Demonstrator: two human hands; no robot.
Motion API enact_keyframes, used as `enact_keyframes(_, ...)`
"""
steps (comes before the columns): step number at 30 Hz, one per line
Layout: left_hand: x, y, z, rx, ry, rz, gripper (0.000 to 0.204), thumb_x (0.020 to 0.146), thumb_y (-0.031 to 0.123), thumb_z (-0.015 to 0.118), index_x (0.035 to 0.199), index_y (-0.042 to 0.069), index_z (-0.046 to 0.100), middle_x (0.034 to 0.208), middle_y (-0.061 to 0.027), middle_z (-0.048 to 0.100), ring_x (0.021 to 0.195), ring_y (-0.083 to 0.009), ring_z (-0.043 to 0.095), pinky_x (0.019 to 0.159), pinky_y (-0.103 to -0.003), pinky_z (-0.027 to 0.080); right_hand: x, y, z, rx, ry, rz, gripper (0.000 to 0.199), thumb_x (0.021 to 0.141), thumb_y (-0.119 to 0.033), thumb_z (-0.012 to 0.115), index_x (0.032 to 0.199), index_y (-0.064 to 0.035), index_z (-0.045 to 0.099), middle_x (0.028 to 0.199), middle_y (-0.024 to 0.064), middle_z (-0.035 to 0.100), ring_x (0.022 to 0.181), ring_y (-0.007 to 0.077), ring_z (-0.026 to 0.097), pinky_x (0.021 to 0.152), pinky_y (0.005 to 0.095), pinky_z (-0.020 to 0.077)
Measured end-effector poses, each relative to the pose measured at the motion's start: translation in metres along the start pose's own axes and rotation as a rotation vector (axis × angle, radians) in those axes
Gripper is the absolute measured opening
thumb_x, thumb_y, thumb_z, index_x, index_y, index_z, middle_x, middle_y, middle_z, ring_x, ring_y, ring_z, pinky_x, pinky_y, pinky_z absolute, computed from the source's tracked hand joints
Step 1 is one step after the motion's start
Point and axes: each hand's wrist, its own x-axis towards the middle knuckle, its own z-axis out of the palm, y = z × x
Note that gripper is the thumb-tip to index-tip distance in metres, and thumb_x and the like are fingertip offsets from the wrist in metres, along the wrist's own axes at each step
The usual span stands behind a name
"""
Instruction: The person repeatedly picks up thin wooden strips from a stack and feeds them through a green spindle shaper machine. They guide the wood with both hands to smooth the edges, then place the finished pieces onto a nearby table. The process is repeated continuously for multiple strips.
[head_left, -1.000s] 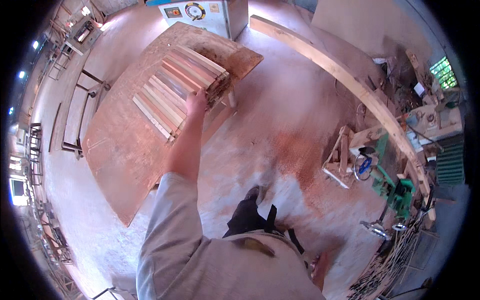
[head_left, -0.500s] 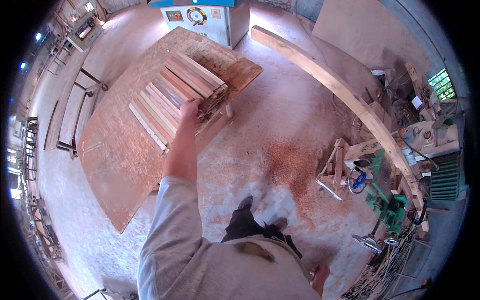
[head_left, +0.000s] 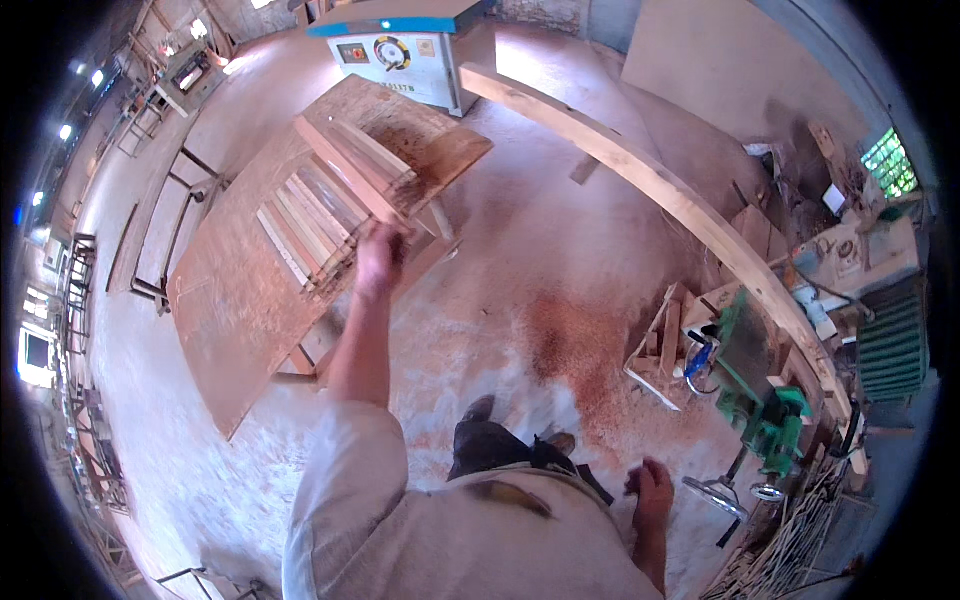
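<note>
Reddish wooden strip (head_left: 350,168) in left grip (head_left: 380,258), arm (head_left: 362,350) outstretched forward

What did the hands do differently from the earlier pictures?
The left hand has pulled one reddish wooden strip partly out of the row, toward the person, and it now sits raised above its neighbours. The right hand has moved forward, away from the body, and appears to hold nothing. The other strips still lie on the brown board.
</note>
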Motion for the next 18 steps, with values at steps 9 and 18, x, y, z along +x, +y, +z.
enact_keyframes(9,-0.258,-0.098,0.253,0.100,-0.540,-0.345,0.035,0.088,0.024,0.058,0.113,0.001,0.050,0.103,-0.0102,0.061,0.095,-0.0208,0.059,0.073,-0.031,0.049,0.083,-0.136,0.021,-0.519,-0.076,-1.020,0.037,0.082,-0.019,0.063,0.110,0.0019,0.052,0.102,0.0205,0.057,0.092,0.0321,0.057,0.077,0.0375,0.0469)
enact_keyframes(18,-0.192,-0.077,0.316,0.098,-0.709,-0.133,0.055,0.086,0.042,0.056,0.128,0.009,0.042,0.117,-0.0090,0.054,0.101,-0.0202,0.055,0.080,-0.034,0.049,0.086,-0.133,-0.101,-0.451,-0.320,-0.537,0.031,0.085,-0.025,0.056,0.101,0.0006,0.052,0.087,0.0221,0.059,0.085,0.0381,0.059,0.073,0.0451,0.0449)
